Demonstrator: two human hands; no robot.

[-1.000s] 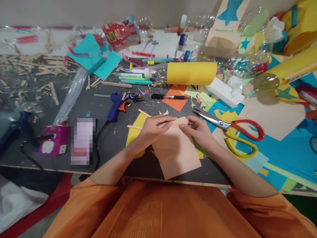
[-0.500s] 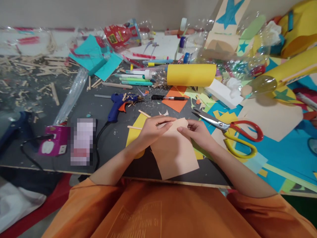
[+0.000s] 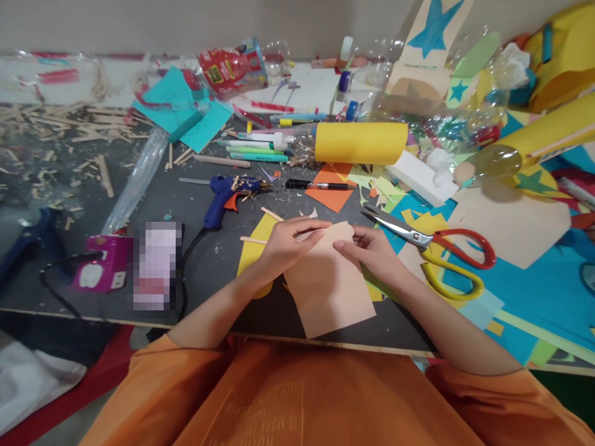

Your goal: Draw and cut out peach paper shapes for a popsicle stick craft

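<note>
Here, left grip (image 3: 287,243) and right grip (image 3: 373,249) pinch peach paper (image 3: 329,288) at its far end.

Peach paper sheet (image 3: 325,288), plain, thin, roughly rectangular. Far end held between left hand (image 3: 289,243) and right hand (image 3: 374,249), partly hidden by fingers. Far edge uneven, rounded bit near right-hand side. Near end free, corners sharp, bottom edge slanted, left corner closest to wearer. Soft shadow down middle. Sits over table (image 3: 404,325), by front edge; contact unclear.
</note>
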